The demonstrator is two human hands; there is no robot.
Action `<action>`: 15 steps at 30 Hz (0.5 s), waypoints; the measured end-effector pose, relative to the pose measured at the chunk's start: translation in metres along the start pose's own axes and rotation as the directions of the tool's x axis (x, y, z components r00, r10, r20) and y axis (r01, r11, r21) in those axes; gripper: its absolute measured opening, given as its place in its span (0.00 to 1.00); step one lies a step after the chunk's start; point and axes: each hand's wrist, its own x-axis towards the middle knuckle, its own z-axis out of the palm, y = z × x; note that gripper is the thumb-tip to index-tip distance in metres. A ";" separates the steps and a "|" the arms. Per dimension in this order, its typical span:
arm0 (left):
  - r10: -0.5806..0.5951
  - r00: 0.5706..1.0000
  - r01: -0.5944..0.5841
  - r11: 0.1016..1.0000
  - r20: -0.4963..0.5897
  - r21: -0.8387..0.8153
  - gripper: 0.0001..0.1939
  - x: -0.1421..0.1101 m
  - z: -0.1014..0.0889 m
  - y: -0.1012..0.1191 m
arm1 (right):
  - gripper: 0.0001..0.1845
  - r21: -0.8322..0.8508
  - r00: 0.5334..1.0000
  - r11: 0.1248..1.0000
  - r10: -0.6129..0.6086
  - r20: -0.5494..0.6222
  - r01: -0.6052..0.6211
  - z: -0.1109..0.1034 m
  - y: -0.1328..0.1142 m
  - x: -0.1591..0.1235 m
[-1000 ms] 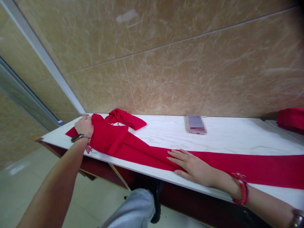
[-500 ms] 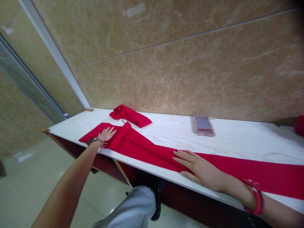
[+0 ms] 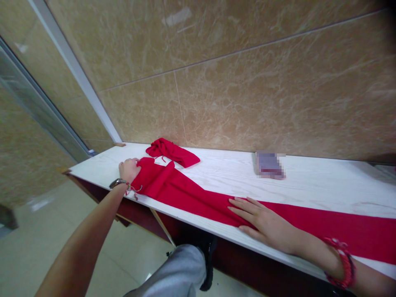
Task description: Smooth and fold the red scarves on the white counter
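A long strip of red cloth [image 3: 192, 202] runs along the front of the white tabletop, with raised folds towards its left part. At its left end my left hand [image 3: 129, 170] is closed round the cloth's edge, which bunches beside the fingers. My right hand [image 3: 262, 222] lies flat on the middle of the strip, palm down with fingers stretched out. Behind the strip, near my left hand, lies a crumpled second piece of red cloth [image 3: 173, 152] with thin cords at its side.
The narrow white table [image 3: 222, 173] stands against a tan marble-tiled wall [image 3: 232, 103]. A blurred, box-like item [image 3: 269, 165] sits at the back, right of the middle. My knee [image 3: 182, 268] is beneath the table's front edge.
My left hand has gone from lying flat on the cloth to closing on its left end, pulling that end in and bunching it. My right hand stays flat on the strip.
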 end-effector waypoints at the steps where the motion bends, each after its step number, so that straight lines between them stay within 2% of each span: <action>1: 0.052 0.999 -0.052 0.999 0.002 -0.010 0.20 -0.006 -0.001 0.014 | 0.26 -0.004 1.000 1.000 0.004 0.007 -0.004 0.000 0.000 0.000; 2: 0.206 0.977 -0.204 0.978 0.058 -0.045 0.20 -0.013 -0.002 0.028 | 0.26 -0.006 1.000 1.000 0.008 0.015 -0.008 0.000 0.000 0.000; 3: 0.391 0.906 -0.376 0.919 0.164 -0.114 0.21 -0.019 -0.004 0.041 | 0.26 -0.006 1.000 1.000 0.011 0.020 -0.010 0.000 -0.001 0.000; 4: 0.525 0.817 -0.488 0.850 0.238 -0.198 0.21 -0.025 -0.006 0.051 | 0.26 -0.003 1.000 1.000 0.011 0.021 -0.011 0.000 0.000 0.000; 5: 0.586 0.784 -0.534 0.805 0.203 -0.260 0.19 -0.030 -0.008 0.059 | 0.26 0.002 1.000 1.000 0.010 0.017 -0.010 0.000 0.000 0.000; 6: 0.579 0.809 -0.531 0.795 0.104 -0.294 0.19 -0.032 -0.010 0.064 | 0.26 0.007 1.000 1.000 0.008 0.010 -0.008 0.001 0.000 0.000; 7: 0.500 0.865 -0.486 0.821 -0.031 -0.300 0.20 -0.032 -0.011 0.066 | 0.26 0.011 1.000 1.000 0.005 0.004 -0.005 0.001 0.001 -0.001; 8: 0.365 0.917 -0.398 0.868 -0.162 -0.296 0.21 -0.030 -0.011 0.065 | 0.26 0.013 1.000 1.000 0.004 0.001 -0.004 0.002 0.001 -0.001; 9: 0.225 0.949 -0.286 0.910 -0.222 -0.300 0.22 -0.026 -0.010 0.062 | 0.26 0.014 1.000 1.000 0.003 -0.001 -0.003 0.002 0.002 -0.001; 10: 0.123 0.972 -0.181 0.934 -0.199 -0.308 0.25 -0.023 -0.008 0.059 | 0.26 0.015 1.000 1.000 0.004 -0.001 -0.004 0.002 0.002 -0.001; 11: 0.069 0.991 -0.100 0.946 -0.112 -0.309 0.27 -0.021 -0.006 0.055 | 0.26 0.015 1.000 1.000 0.004 -0.001 -0.004 0.003 0.002 -0.001; 12: 0.069 0.998 -0.060 0.945 0.016 -0.320 0.29 -0.019 -0.004 0.051 | 0.26 0.016 1.000 1.000 0.004 0.000 -0.004 0.002 0.002 -0.001; 14: 0.173 0.956 -0.068 0.916 0.238 -0.396 0.29 -0.022 0.001 0.048 | 0.26 0.019 1.000 1.000 0.008 0.003 -0.008 0.002 0.001 -0.001; 15: 0.241 0.929 -0.093 0.888 0.283 -0.449 0.27 -0.026 0.003 0.049 | 0.26 0.020 1.000 1.000 0.012 0.007 -0.012 0.002 0.001 -0.001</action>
